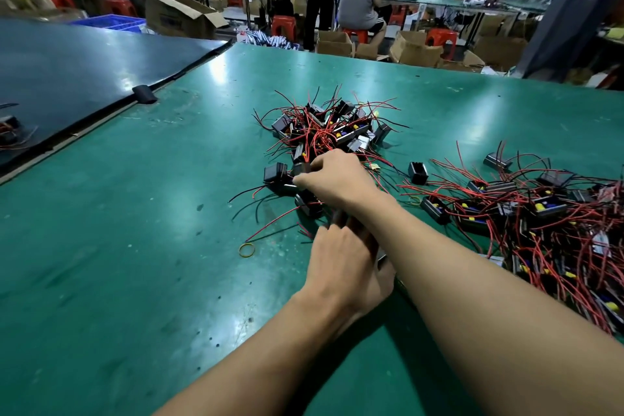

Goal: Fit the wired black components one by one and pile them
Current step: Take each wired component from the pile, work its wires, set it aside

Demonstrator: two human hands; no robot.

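A pile of fitted black components (332, 132) with red and black wires lies mid-table on the green mat. My right hand (334, 179) reaches across to the pile's near edge and pinches a black component (302, 168) there. Beside it lie another black box (275, 172) and one under my wrist (309, 204). My left hand (344, 267) lies lower, its fingers tucked under my right forearm; what it holds is hidden. A larger heap of wired components (547, 230) spreads along the right side. One empty black housing (418, 173) stands between the two heaps.
A yellow rubber band (247, 250) lies on the green table (135, 246) left of my left hand. A dark mat (84, 71) covers the far left. A small black part (144, 94) sits at its edge. People, red stools and cardboard boxes fill the background.
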